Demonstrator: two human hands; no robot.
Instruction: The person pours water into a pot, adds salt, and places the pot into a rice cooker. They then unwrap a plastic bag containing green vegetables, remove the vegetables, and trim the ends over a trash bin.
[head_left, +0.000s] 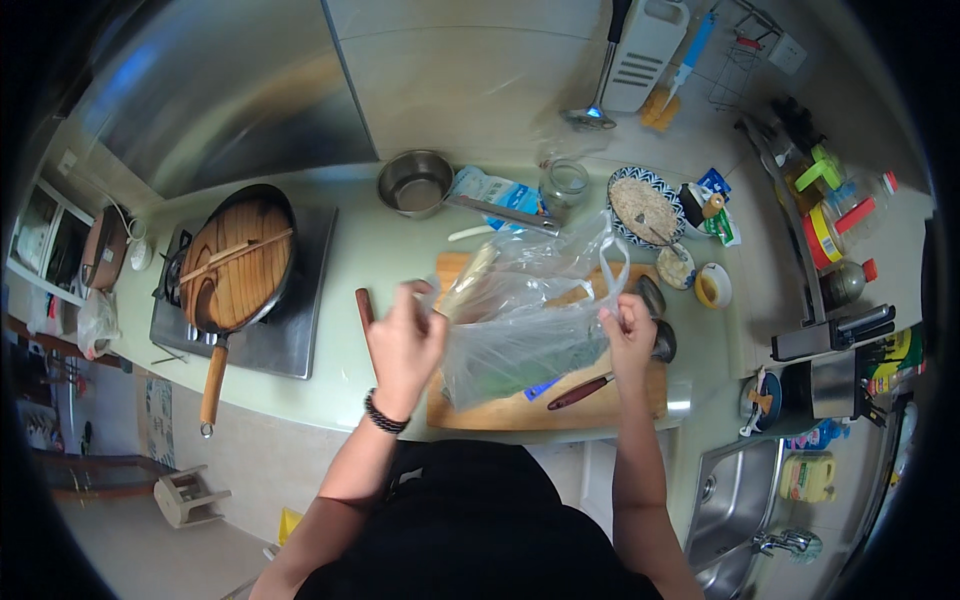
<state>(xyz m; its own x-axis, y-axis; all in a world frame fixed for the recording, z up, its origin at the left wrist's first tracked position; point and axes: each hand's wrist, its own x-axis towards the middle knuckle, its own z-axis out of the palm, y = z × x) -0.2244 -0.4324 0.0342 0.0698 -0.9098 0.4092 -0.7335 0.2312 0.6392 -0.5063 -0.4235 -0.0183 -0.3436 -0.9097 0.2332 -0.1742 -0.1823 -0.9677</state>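
Observation:
Between my hands a clear plastic bag (525, 352) is stretched over a wooden cutting board (630, 405), with something green showing through it. My left hand (409, 341) pinches the bag's left edge, and a dark beaded bracelet circles that wrist. At the right, my right hand (630, 326) grips the bag near its looped handle. A dark red handle (581, 392) lies on the board below the bag. Two dark metal ladle or spoon heads (664, 341) are beside my right hand. Another brown handle (364, 307) sits left of the board, partly hidden by my left hand.
A lidded wok (240, 262) stands on the stove at left. Behind the board are a metal pot (415, 184), a blue-and-white packet (499, 196), a glass jar (564, 184) and a patterned bowl (646, 206). Small bowls (712, 286) are at right, near a steel sink (731, 495).

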